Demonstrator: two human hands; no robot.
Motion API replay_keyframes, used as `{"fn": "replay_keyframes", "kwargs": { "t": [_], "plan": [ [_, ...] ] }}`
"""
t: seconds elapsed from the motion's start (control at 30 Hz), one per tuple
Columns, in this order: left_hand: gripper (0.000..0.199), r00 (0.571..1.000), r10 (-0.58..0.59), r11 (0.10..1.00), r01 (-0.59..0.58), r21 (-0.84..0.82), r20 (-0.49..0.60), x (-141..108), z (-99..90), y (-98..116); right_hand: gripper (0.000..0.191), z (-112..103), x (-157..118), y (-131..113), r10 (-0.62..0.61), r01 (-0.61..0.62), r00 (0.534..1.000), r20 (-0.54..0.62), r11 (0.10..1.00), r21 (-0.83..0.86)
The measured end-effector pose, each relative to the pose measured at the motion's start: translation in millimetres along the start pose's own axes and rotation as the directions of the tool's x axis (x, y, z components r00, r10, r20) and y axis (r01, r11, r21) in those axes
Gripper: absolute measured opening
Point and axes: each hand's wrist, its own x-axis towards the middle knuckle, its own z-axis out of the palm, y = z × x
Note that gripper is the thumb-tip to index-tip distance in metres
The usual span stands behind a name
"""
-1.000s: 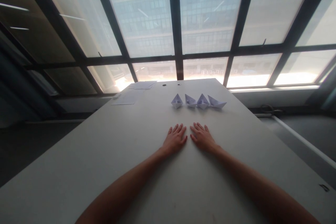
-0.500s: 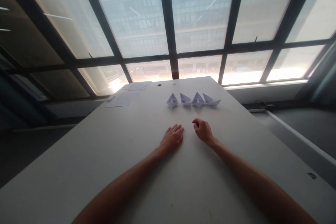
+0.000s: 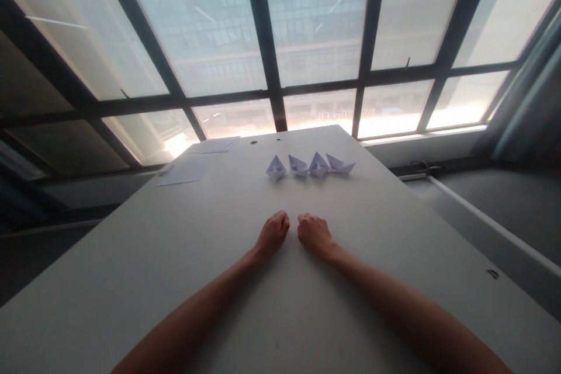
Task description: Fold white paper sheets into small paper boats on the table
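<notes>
My left hand (image 3: 273,230) rests on the white table (image 3: 175,269) as a loose fist, with no object showing in it. Close beside it, a small gap apart, my right hand (image 3: 314,231) is also curled into a fist with its knuckles up and nothing visible inside. Beyond both hands stands a row of several folded white paper boats. The leftmost paper boat (image 3: 276,169) is slightly apart from the others, and the rightmost paper boat (image 3: 340,163) is turned to the side. Neither hand touches them.
Flat white paper sheets (image 3: 182,172) lie at the table's far left, with more sheets (image 3: 217,145) behind. A round cable hole (image 3: 253,142) is near the far edge. Large windows (image 3: 315,17) rise behind the table. A curtain (image 3: 521,105) hangs at the right.
My left hand has gone from flat with spread fingers to a fist. My right hand has curled tighter and drawn closer to the left. The view has turned slightly right; the boats stay put.
</notes>
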Motion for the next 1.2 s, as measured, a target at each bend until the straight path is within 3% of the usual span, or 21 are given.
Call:
{"fn": "replay_keyframes", "kwargs": {
  "t": [0.1, 0.23, 0.3, 0.4, 0.47, 0.53, 0.63, 0.77, 0.93, 1.07, 1.2],
  "plan": [
    [0.036, 1.0, 0.001, 1.0, -0.001, -0.016, 0.027, 0, -0.4, 0, 0.024, -5, 12, 16, 0.055, -0.055, 0.998, -0.01, 0.998, 0.028],
    [0.039, 0.998, 0.02, 0.999, -0.018, -0.029, 0.062, 0, -1.2, 1, 0.024, -22, 39, 62, 0.216, -0.207, 0.968, -0.126, 0.975, 0.082],
    [0.039, 0.998, 0.021, 0.999, -0.019, -0.029, 0.063, 0, -1.5, 1, 0.026, -32, 51, 92, 0.331, -0.309, 0.915, -0.231, 0.942, 0.128],
    [0.039, 0.997, 0.022, 0.999, -0.02, -0.029, 0.068, 0, -1.9, 0, 0.031, -39, 62, 136, 0.453, -0.395, 0.797, -0.4, 0.891, 0.223],
    [0.039, 0.997, 0.029, 0.999, -0.026, -0.034, 0.074, 0, -2.1, 0, 0.033, -37, 65, 162, 0.525, -0.436, 0.727, -0.442, 0.851, 0.293],
    [0.039, 0.996, 0.044, 0.999, -0.041, -0.036, 0.084, 0, -2.2, 0, 0.037, -33, 67, 183, 0.566, -0.447, 0.696, -0.441, 0.823, 0.35],
    [0.039, 0.992, 0.064, 0.997, -0.06, -0.038, 0.105, 0, -2.0, 1, 0.046, -32, 73, 206, 0.588, -0.45, 0.694, -0.416, 0.805, 0.388],
    [0.039, 0.988, 0.078, 0.996, -0.073, -0.043, 0.13, 1, -2.3, 1, 0.067, -44, 90, 222, 0.529, -0.435, 0.77, -0.357, 0.844, 0.314],
    [0.04, 0.985, 0.08, 0.996, -0.073, -0.052, 0.153, 2, -3.5, 1, 0.075, -57, 111, 224, 0.396, -0.374, 0.869, -0.297, 0.918, 0.13],
    [0.039, 0.983, 0.077, 0.996, -0.068, -0.058, 0.166, 1, -4.2, 0, 0.07, -57, 119, 224, 0.406, -0.406, 0.878, -0.254, 0.912, 0.052],
    [0.037, 0.981, 0.073, 0.996, -0.063, -0.059, 0.181, 1, -4.8, -1, 0.046, -56, 124, 229, 0.388, -0.395, 0.882, -0.267, 0.918, 0.028]
  ]
}}
